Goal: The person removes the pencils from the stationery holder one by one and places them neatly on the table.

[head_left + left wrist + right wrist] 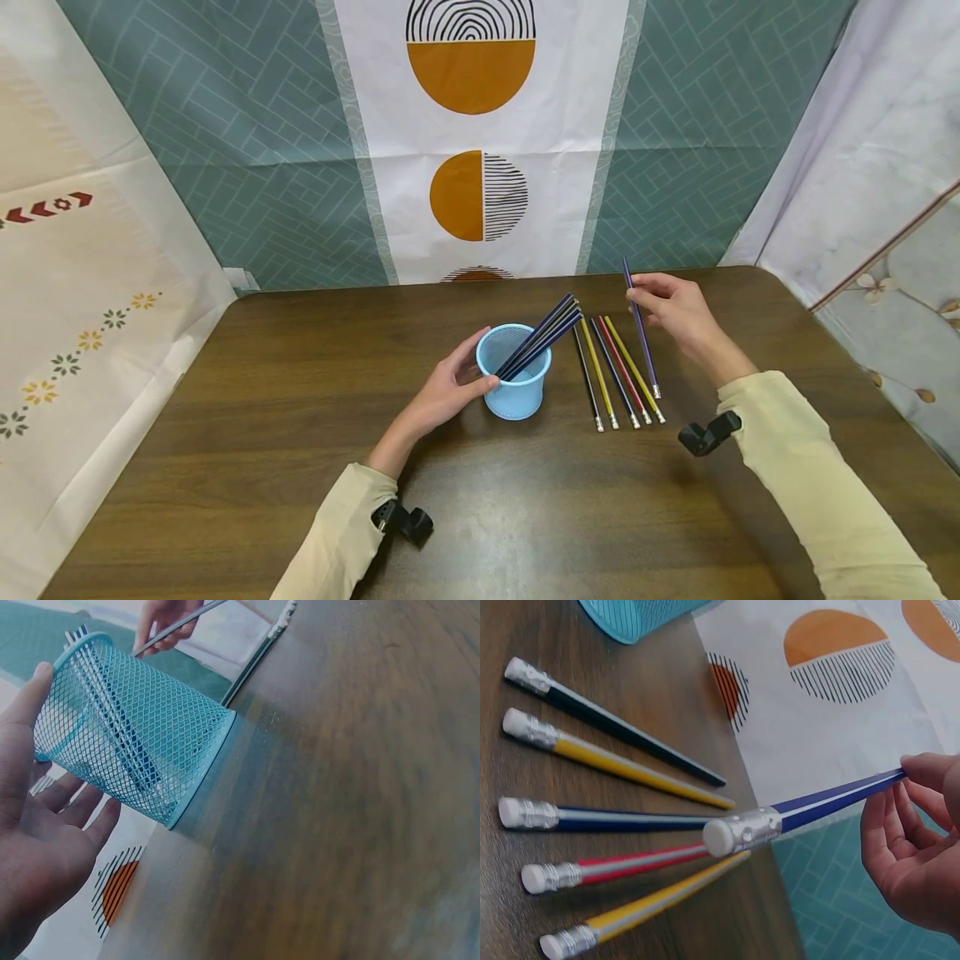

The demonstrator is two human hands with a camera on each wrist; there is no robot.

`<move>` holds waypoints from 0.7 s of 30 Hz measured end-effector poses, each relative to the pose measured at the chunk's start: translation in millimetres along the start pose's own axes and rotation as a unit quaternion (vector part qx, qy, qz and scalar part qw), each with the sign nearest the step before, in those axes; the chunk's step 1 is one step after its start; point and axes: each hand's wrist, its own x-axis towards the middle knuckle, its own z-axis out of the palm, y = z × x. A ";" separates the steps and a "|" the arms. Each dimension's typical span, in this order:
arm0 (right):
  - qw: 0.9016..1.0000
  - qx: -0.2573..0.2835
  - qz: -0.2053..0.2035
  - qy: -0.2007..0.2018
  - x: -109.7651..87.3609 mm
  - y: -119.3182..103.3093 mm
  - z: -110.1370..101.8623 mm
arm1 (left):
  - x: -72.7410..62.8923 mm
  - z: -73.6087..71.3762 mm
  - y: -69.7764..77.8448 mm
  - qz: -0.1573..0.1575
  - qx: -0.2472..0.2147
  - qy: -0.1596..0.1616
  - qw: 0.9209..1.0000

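Note:
A light blue mesh pencil cup [514, 402] stands upright on the table, with several dark pencils [542, 337] leaning to the right inside it. My left hand [442, 396] holds the cup from its left side, thumb at the rim and fingers around the far side. Pinched near its far end between thumb and fingers of my right hand [678, 317] is a blue-purple pencil [832, 799], its eraser end pointing toward me. Left of that pencil, a row of pencils lies on the table: a black pencil [630, 731], a yellow pencil [641, 766], a blue pencil [630, 819], a red pencil [641, 862] and another yellow pencil [660, 900].
The dark wooden table [300, 400] reaches back to a patterned cloth [300, 125] hanging behind it. Pale cloths hang at the left and right sides. A small black camera [708, 435] is strapped on each wrist over cream sleeves.

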 end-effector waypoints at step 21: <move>0.995 -0.089 0.041 -0.036 8.8 21.1 -4.1 | 6.7 -2.8 -33.2 0.006 0.000 0.006 1.000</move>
